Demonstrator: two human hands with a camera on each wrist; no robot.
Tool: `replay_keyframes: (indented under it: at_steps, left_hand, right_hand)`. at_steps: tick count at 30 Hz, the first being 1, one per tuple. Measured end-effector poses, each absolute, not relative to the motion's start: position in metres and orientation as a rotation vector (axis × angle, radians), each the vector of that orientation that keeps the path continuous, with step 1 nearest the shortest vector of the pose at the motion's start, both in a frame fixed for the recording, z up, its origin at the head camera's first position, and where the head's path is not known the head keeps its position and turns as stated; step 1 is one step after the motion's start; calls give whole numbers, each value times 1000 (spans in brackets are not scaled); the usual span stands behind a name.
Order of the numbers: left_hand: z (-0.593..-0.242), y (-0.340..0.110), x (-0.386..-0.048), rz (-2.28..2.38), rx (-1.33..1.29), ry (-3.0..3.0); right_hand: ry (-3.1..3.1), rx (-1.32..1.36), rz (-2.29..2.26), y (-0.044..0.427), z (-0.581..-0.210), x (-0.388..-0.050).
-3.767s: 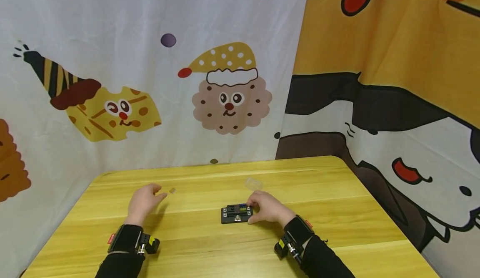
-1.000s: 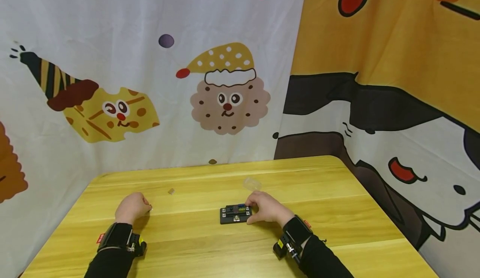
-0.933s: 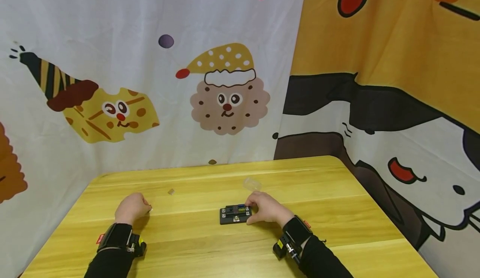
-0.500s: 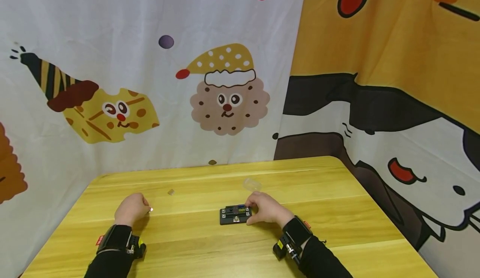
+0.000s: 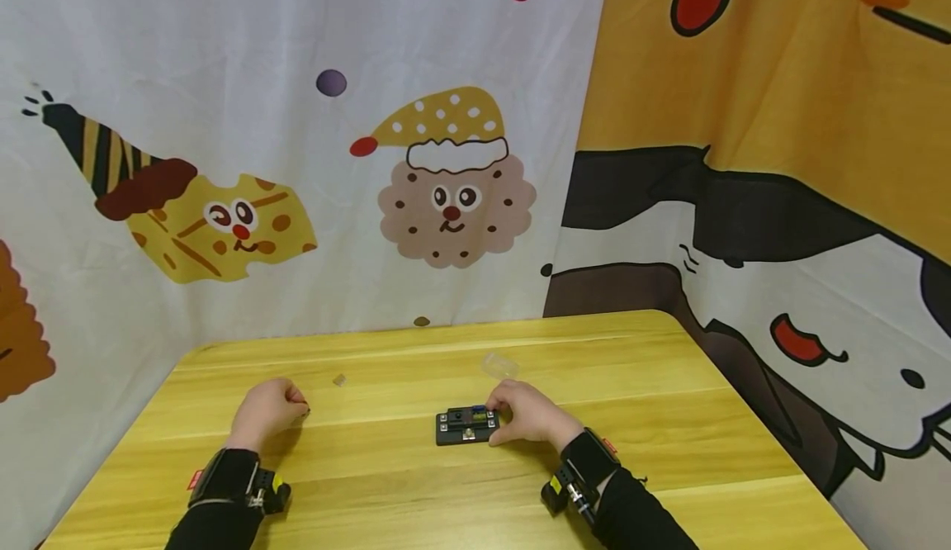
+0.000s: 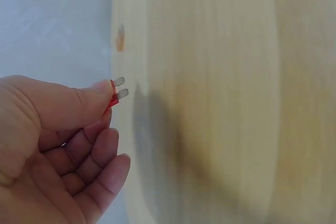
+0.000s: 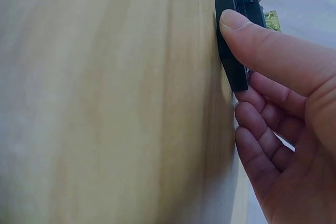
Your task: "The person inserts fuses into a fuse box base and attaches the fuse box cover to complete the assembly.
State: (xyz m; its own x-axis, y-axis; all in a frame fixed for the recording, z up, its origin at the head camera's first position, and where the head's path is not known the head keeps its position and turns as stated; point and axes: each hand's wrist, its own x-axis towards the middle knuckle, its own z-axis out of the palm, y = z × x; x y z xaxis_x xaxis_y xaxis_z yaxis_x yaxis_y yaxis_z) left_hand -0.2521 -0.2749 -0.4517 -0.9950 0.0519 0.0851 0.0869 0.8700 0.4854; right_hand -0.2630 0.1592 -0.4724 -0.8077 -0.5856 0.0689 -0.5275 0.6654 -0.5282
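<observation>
"Red plastic was seen at the left; how was it held?"

"By the left hand (image 5: pixel 267 411). The two-pronged piece (image 6: pixel 114 97) was pinched tightly between thumb and fingertip, its grey prongs left exposed, and was held over the left part of the wooden table (image 5: pixel 371 484). The other fingers were loosely curled."

"And to the right of that?"

"A tiny orange-brown item (image 5: pixel 339 380) was seen lying on the table, farther from the person; its exact form could not be told."

"What was placed further right?"

"A black block (image 5: pixel 462 429), laid flat, fitted with metal terminals. Beyond it, on the far side, a clear plastic cover (image 5: pixel 500 365) was seen."

"Was the block held?"

"Its right end was gripped by the right hand (image 5: pixel 533 414), rightmost of all. The thumb was pressed to the near side and the fingers were set opposite, parted only by the block."
</observation>
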Motion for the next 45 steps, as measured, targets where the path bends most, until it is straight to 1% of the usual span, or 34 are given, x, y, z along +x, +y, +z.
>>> replay_keyframes:
  at_steps: [13, 23, 45]
  left_hand:
    - [-439, -240, -255, -789, -291, -2870]
    - [-434, -212, -253, -856, -362, -2834]
    - [-447, -157, -256, -991, -483, -2790]
  right_hand:
    - [2767, -917, -830, 158, -472, -263]
    - [2776, -928, -820, 158, -473, -263]
    - [2777, -917, -829, 159, -476, -264]
